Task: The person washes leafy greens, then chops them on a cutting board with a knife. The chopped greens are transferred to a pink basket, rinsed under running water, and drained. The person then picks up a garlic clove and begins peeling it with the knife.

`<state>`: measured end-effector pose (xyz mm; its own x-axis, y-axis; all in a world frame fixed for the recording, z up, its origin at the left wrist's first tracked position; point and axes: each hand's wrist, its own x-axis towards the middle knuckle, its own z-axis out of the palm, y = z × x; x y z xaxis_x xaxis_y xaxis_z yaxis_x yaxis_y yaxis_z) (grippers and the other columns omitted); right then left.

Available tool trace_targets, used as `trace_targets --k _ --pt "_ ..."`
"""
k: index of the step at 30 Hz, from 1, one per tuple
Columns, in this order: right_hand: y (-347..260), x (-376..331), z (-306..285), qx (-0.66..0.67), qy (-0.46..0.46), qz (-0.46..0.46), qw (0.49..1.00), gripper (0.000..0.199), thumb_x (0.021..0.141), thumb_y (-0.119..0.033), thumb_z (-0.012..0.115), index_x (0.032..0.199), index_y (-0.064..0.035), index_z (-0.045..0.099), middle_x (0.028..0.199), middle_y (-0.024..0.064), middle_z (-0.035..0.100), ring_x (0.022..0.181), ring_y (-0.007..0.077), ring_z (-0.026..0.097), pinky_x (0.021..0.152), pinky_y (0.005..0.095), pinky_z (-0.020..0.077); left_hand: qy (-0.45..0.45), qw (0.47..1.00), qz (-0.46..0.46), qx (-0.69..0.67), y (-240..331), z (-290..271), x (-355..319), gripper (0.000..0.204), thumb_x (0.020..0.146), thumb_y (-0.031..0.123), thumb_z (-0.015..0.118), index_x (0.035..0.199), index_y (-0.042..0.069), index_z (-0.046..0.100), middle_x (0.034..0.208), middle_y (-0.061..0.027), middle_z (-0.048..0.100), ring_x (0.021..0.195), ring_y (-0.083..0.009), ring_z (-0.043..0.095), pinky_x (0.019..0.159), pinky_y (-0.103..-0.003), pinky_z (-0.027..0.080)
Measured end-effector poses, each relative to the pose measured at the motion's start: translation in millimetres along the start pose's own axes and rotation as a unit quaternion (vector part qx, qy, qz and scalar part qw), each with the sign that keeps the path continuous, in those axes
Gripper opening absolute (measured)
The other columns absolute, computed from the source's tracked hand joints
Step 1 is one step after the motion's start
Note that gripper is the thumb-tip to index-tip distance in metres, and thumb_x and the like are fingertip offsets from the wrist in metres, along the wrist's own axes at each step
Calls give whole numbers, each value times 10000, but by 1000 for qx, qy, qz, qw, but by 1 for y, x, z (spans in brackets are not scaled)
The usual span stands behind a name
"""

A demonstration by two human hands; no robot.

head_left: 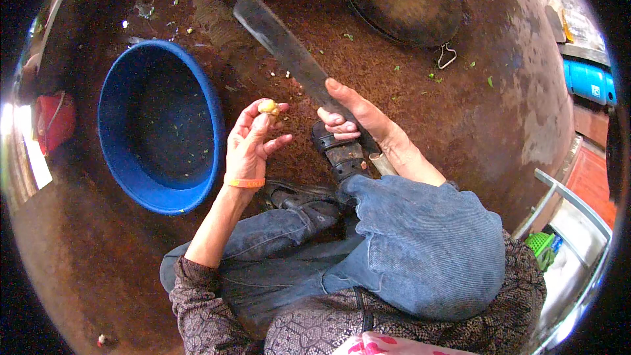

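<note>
Between the thumb and fingertips of my left hand [247, 148] is a small, knobbly, pale yellow piece [268, 106], perhaps a bit of root. I cannot make out its exact kind. My right hand [365, 115] is closed around a long dark machete [282, 39], gripping the blade's lower part with the thumb along it. The blade points up and to the left, away from me. A pale handle end [382, 164] shows below that hand, beside my dark sandal [342, 154]. The yellow piece is apart from the blade.
A blue oval tub [213, 125] stands to the left, with a few scraps inside. A dark round pan [404, 0] lies far right, near a wire loop [447, 56]. Further out are a red bucket [56, 121], a blue cylinder [588, 82] and a metal frame [572, 197].
</note>
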<state>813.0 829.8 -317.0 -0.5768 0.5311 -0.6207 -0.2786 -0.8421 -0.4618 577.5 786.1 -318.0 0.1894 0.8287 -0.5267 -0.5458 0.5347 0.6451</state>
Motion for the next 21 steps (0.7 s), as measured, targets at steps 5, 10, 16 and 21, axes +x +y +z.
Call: trace_targets --k 5,10,16,21 --pt "2 -8 0 -48 -104 -73 991 547 959 -631 494 691 -157 443 538 -90 341 395 -6 294 347 178 225 67 998 3 22 -6 0 12 359 948 122 649 1287 68 545 1178 -68 641 995 -143 652 897 -345 583" --pt "4 -5 16 -108 -147 -70 981 610 975 -536 542 1472 -221 380 601 -98 344 461 3 301 387 177 267 71 996 26 55 -2 6 9 409 910 58 693 1280 3 528 1140 -83 647 1019 -174 664 882 -331 587" --pt "1 -6 24 -131 -153 -42 979 701 974 -509 561 1566 -307 243 619 -100 346 484 4 311 406 176 287 51 984 50 163 6 8 6 395 894 26 704 1256 -35 555 1097 -110 683 959 -181 687 863 -317 582" --pt "2 -9 22 -96 -159 -40 982 518 976 -544 542 1359 -196 576 595 -91 350 471 0 313 391 177 262 34 956 122 266 9 6 4 311 901 17 693 1191 -38 595 1074 -106 694 940 -168 685 852 -296 568"
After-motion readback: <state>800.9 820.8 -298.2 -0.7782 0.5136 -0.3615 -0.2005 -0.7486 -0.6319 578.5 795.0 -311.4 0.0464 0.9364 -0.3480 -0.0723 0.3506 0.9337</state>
